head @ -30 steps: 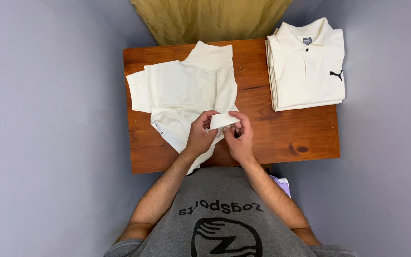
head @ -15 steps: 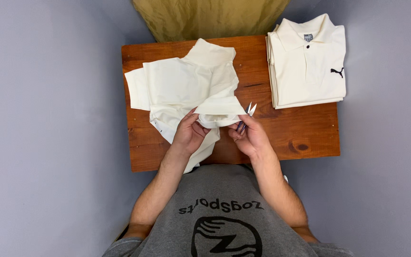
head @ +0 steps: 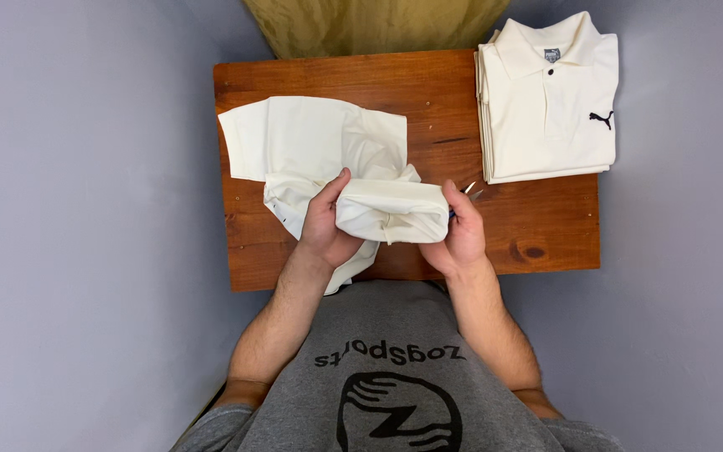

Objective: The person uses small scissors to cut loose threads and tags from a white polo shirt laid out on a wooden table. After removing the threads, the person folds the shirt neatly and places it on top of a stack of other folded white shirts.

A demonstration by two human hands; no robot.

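Cream shirt, part-rolled, being held over the table edge

Left hand (head: 325,228) and right hand (head: 463,234) are holding the two ends of a rolled section of the cream shirt (head: 328,159), fingers closed around the cloth; something small and thin is showing at the right fingertips, too small to tell; the rest of the shirt is lying loose and crumpled on the wooden table (head: 428,92), so folding appears barely begun; beyond, at the far right corner, folded polo shirts (head: 546,109) are sitting finished in a neat stack.

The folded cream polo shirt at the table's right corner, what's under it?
The folded cream polo shirt tops a stack of similar cream shirts, edges showing at left, on the brown wooden table. How many is hidden.
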